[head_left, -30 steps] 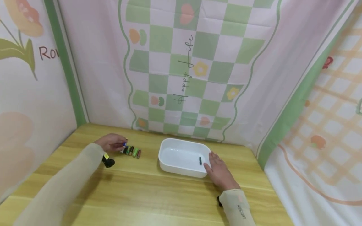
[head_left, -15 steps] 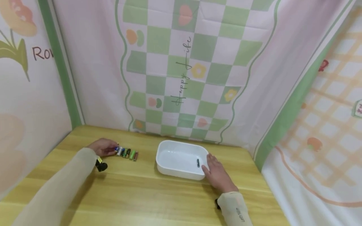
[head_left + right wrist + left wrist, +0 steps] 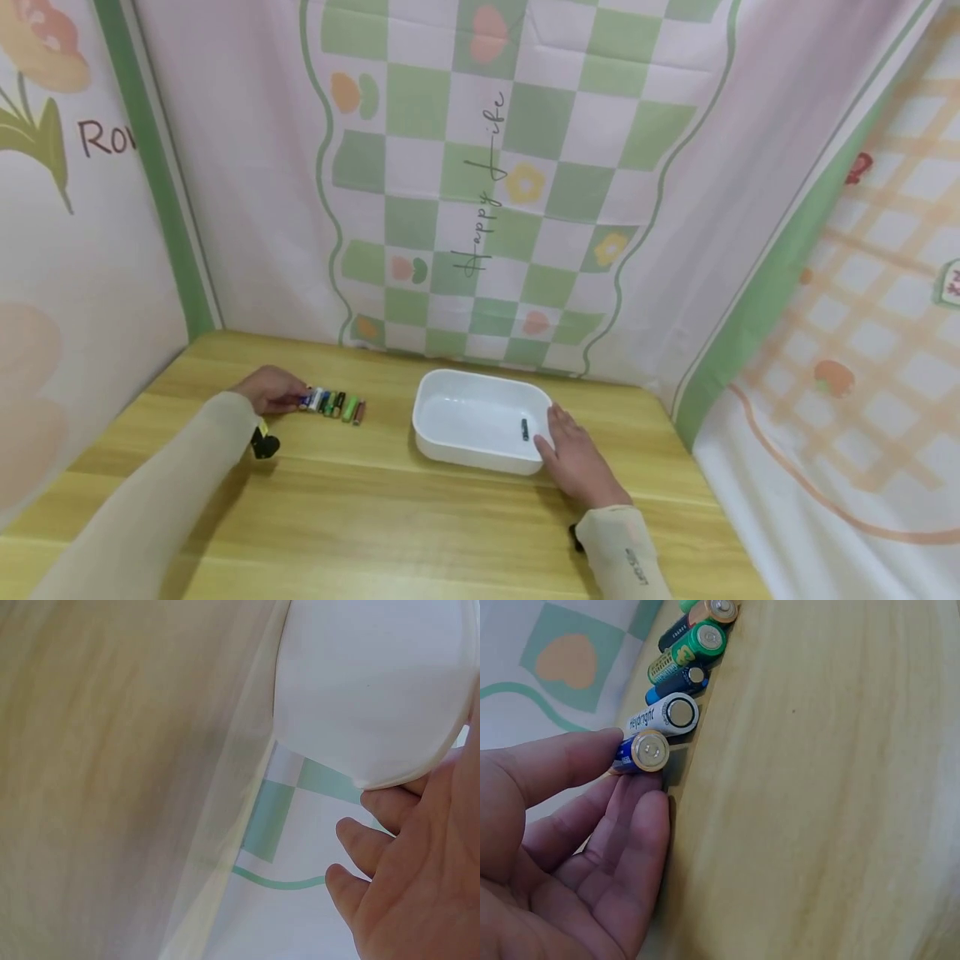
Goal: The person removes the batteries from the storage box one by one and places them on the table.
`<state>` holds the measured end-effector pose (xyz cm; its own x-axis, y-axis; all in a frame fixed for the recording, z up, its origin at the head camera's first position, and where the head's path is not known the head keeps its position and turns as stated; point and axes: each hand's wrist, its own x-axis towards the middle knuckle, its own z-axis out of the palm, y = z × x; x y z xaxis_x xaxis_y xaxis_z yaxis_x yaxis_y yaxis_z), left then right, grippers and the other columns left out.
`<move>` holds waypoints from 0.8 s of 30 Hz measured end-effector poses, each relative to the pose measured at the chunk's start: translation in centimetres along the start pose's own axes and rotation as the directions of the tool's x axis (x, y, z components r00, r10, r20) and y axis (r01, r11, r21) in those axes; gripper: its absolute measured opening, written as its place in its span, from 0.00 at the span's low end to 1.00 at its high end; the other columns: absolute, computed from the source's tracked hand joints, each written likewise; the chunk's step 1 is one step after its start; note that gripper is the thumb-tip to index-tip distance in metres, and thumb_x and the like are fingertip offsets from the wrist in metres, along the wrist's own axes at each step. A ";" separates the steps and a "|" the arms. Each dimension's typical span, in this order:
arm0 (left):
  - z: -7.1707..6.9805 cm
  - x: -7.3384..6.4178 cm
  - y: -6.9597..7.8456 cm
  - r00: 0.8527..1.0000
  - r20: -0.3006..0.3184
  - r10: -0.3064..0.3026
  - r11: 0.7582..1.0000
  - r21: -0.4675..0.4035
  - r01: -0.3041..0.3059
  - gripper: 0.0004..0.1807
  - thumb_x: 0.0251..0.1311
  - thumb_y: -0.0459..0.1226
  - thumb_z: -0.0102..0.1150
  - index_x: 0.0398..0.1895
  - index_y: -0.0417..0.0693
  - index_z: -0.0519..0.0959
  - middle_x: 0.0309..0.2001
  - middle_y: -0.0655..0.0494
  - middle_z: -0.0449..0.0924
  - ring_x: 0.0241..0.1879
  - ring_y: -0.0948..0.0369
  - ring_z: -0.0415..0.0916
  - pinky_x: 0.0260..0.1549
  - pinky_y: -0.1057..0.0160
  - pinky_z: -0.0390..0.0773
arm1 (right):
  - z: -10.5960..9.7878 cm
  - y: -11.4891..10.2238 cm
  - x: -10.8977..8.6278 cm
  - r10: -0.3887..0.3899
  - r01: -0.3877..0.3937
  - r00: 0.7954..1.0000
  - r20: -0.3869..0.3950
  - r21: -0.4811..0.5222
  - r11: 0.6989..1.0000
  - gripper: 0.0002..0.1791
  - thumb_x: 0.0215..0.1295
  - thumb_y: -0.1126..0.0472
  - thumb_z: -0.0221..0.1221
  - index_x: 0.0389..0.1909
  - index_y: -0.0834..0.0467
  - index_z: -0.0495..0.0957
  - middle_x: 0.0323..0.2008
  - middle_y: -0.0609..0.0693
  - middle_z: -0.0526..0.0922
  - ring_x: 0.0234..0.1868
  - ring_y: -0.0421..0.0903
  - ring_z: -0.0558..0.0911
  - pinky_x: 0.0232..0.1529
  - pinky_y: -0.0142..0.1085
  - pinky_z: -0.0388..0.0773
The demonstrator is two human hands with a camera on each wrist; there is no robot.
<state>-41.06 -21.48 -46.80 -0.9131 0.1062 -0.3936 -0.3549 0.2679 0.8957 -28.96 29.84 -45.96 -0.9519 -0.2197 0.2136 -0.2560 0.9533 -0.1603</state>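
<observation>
My left hand (image 3: 272,389) pinches a blue battery (image 3: 640,753) with a gold end between thumb and fingers, at the left end of a row of batteries. A white battery (image 3: 664,715) lies right beside it. Further along the row are a small dark blue one (image 3: 676,685), a green one (image 3: 690,651), a black one with a copper end (image 3: 697,621), a light green one (image 3: 350,408) and a brownish-red one (image 3: 360,412). My right hand (image 3: 579,458) rests on the right rim of a white basin (image 3: 480,457), fingers extended. One dark battery (image 3: 524,429) lies inside the basin.
The batteries and basin stand on a wooden table (image 3: 390,533), near its back edge. A patterned cloth (image 3: 480,208) hangs behind the table, with more cloth at both sides.
My left hand has moved left and down with the blue battery, to the row's left end, and the white battery has come into view. My right hand stays at the basin.
</observation>
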 end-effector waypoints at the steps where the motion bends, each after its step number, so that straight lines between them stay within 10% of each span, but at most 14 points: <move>1: -0.1 0.1 0.0 1.000 -0.009 -0.001 1.000 0.001 0.001 0.17 0.49 0.30 0.60 0.43 0.29 0.72 0.30 0.46 0.78 0.27 0.58 0.76 0.32 0.62 0.80 | 0.0 -0.1 0.0 -0.002 0.002 1.000 0.000 0.001 1.000 0.39 0.66 0.37 0.30 0.66 0.63 0.47 0.68 0.55 0.47 0.66 0.54 0.48 0.64 0.49 0.47; 10: -0.2 0.3 0.5 0.987 -0.156 0.023 0.994 0.112 -0.005 0.16 0.42 0.26 0.64 0.37 0.30 0.75 0.28 0.47 0.78 0.27 0.56 0.76 0.29 0.62 0.80 | -0.3 -0.4 0.0 -0.002 0.002 1.000 -0.002 0.016 1.000 0.38 0.66 0.39 0.31 0.66 0.63 0.47 0.68 0.55 0.46 0.66 0.52 0.47 0.64 0.49 0.48; 24: 0.5 0.0 0.8 0.985 -0.173 -0.025 0.990 0.130 0.048 0.17 0.43 0.30 0.65 0.37 0.30 0.74 0.28 0.45 0.78 0.25 0.57 0.76 0.29 0.63 0.80 | -0.4 -0.2 -0.1 -0.002 0.002 1.000 0.017 0.020 1.000 0.39 0.66 0.37 0.29 0.66 0.63 0.46 0.67 0.56 0.46 0.67 0.51 0.46 0.64 0.49 0.47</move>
<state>-41.20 -20.76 -46.18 -0.9249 -0.0674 -0.3742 -0.3691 0.3950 0.8412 -28.75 29.77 -45.58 -0.9541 -0.2252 0.1974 -0.2610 0.9485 -0.1796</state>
